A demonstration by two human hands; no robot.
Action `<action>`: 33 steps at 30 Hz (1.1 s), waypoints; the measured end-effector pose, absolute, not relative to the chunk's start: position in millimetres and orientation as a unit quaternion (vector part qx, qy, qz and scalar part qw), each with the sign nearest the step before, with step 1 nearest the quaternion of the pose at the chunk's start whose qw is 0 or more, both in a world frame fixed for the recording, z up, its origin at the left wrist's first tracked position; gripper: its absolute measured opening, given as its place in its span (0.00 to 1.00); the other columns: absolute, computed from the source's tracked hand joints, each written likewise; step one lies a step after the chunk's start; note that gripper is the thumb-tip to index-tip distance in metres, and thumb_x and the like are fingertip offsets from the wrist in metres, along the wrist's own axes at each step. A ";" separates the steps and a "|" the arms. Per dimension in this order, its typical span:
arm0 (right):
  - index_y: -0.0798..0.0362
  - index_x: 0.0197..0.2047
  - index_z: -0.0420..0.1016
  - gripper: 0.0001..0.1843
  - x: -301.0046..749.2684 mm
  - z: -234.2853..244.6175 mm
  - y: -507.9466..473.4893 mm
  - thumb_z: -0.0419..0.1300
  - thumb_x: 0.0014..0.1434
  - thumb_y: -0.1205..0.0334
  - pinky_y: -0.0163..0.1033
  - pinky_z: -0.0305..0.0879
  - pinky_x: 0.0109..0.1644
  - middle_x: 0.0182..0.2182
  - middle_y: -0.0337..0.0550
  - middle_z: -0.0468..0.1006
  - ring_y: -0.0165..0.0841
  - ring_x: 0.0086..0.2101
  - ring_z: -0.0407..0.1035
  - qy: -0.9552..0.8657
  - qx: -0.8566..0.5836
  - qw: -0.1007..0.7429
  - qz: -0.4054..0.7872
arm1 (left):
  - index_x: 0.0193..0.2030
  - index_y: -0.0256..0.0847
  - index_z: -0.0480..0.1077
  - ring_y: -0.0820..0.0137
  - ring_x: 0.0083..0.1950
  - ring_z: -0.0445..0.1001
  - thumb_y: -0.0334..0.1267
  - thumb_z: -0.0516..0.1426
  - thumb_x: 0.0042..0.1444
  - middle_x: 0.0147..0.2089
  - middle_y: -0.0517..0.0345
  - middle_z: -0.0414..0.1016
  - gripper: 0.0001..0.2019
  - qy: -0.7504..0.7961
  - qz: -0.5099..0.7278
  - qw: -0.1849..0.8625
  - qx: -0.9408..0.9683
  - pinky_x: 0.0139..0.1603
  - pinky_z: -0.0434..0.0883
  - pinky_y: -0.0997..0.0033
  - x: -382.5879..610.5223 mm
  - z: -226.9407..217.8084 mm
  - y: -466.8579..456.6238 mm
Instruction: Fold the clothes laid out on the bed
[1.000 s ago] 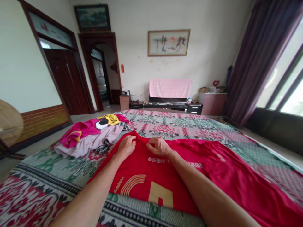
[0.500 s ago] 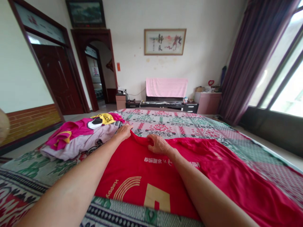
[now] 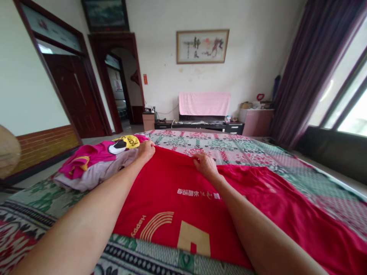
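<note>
A red T-shirt (image 3: 160,183) with gold and white printing lies spread on the patterned bedspread (image 3: 183,142). At its far left corner my left hand (image 3: 146,151) is closed on the cloth. My right hand (image 3: 205,165) pinches the far edge further right, and the cloth between the two hands is drawn straight and slightly raised. More of the red fabric stretches away to the right beyond my right forearm, partly rumpled. What lies beneath the fingers is hidden.
Left of my left hand is a heap of clothes: a magenta and yellow garment (image 3: 94,152) over a pale lilac one (image 3: 100,172). Past the bed's far end stand a low black cabinet (image 3: 197,126) and a screen under a pink towel (image 3: 205,103).
Both hands have moved away from me with the shirt's far edge, my right hand also rightward. The slack edge between them is now taut and smoother. The view has shifted slightly.
</note>
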State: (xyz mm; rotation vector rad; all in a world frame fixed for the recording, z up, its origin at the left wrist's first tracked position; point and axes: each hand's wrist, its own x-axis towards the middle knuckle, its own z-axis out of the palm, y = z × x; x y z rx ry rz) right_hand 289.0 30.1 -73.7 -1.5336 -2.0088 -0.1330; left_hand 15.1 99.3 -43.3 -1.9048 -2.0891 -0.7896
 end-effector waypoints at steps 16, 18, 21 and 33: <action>0.52 0.39 0.81 0.15 292.9 -56.4 30.5 0.54 0.54 0.67 0.33 0.61 0.42 0.37 0.45 0.79 0.34 0.38 0.71 -0.774 -0.543 0.323 -0.033 | 0.46 0.39 0.76 0.65 0.48 0.74 0.30 0.53 0.50 0.44 0.53 0.79 0.18 -0.678 -0.248 0.107 -0.684 0.51 0.67 0.70 -5.5 -47.9 79.1; 0.52 0.37 0.82 0.15 295.8 -48.8 29.0 0.54 0.52 0.68 0.32 0.61 0.41 0.34 0.43 0.80 0.33 0.36 0.71 -0.801 -0.526 0.287 -0.006 | 0.45 0.39 0.77 0.64 0.47 0.74 0.30 0.53 0.50 0.43 0.52 0.78 0.17 -0.665 -0.213 0.107 -0.708 0.51 0.67 0.70 -9.5 -46.9 67.2; 0.53 0.35 0.82 0.15 301.3 -38.1 23.9 0.55 0.49 0.70 0.31 0.60 0.36 0.29 0.38 0.79 0.30 0.31 0.70 -0.839 -0.499 0.201 0.079 | 0.40 0.40 0.78 0.64 0.47 0.74 0.30 0.52 0.49 0.42 0.53 0.78 0.15 -0.647 -0.164 0.089 -0.740 0.50 0.67 0.70 -13.9 -50.1 49.6; 0.56 0.29 0.78 0.10 312.6 -18.5 12.2 0.55 0.48 0.68 0.31 0.55 0.27 0.21 0.37 0.73 0.25 0.23 0.62 -0.829 -0.517 0.077 0.202 | 0.40 0.44 0.78 0.63 0.43 0.75 0.37 0.52 0.53 0.41 0.54 0.80 0.14 -0.739 -0.237 -0.004 -0.630 0.42 0.67 0.69 -43.3 -56.3 28.4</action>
